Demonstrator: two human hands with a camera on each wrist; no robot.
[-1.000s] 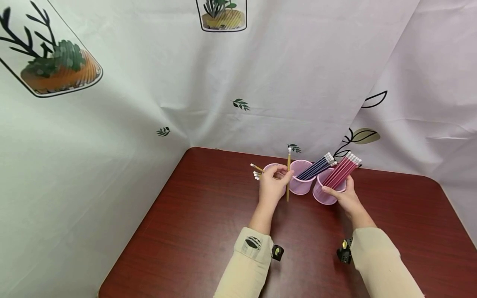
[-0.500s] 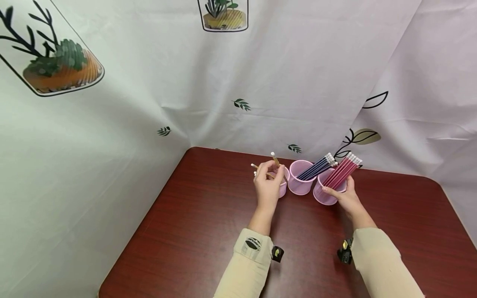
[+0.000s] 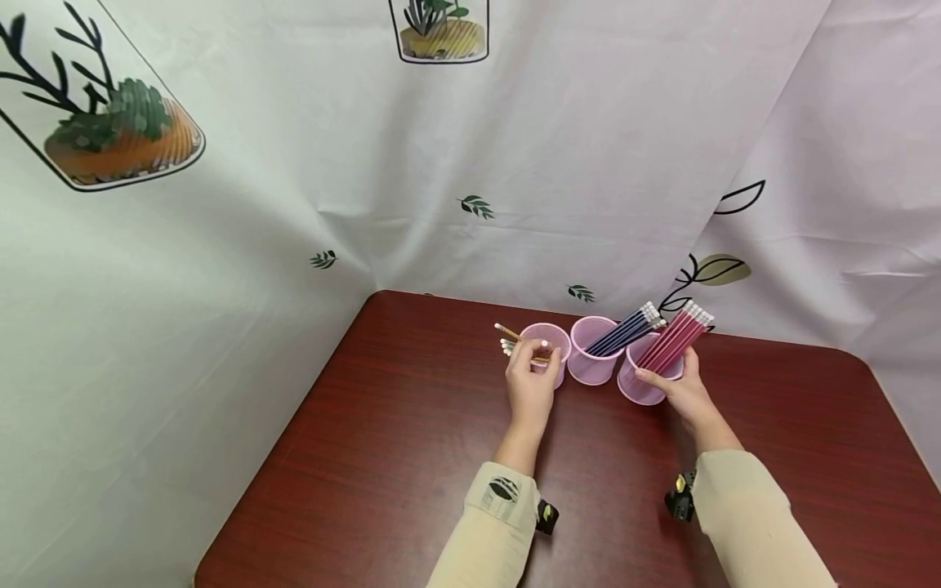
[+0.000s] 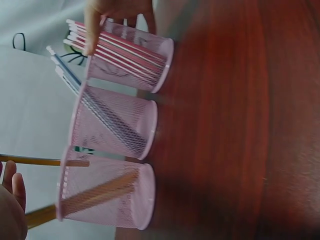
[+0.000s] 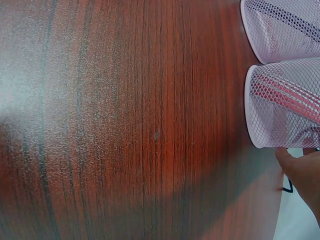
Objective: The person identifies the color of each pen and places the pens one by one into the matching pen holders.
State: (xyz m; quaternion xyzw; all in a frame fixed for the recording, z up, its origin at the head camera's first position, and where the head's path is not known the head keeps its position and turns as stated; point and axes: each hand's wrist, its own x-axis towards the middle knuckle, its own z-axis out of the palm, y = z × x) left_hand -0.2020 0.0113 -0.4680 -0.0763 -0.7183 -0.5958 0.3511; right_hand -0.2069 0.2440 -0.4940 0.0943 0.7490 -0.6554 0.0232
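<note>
My left hand (image 3: 531,385) is over the left pink mesh pencil cup (image 3: 562,369), pinching a yellow pencil (image 4: 37,161). In the left wrist view, the held pencil's lower end is inside that cup, just below the rim. Other yellow pencils (image 4: 100,195) lean in the same cup, their white eraser ends out to the left. My right hand (image 3: 687,396) grips the right mesh cup (image 3: 638,390), thumb at the rim and fingers round its far side. A bundle of pink pencils (image 3: 672,339) slants in this cup.
Between these two stands a middle mesh cup (image 3: 590,370) with dark blue pencils (image 3: 621,331) leaning right. All three cups stand in a row near the back edge of the dark red wooden table (image 3: 367,425). A white printed cloth (image 3: 412,163) hangs behind.
The left hand has moved left from the gap beside the middle cup to the left cup, bringing the yellow pencil over it and lowering its end inside. The right hand stays put.
</note>
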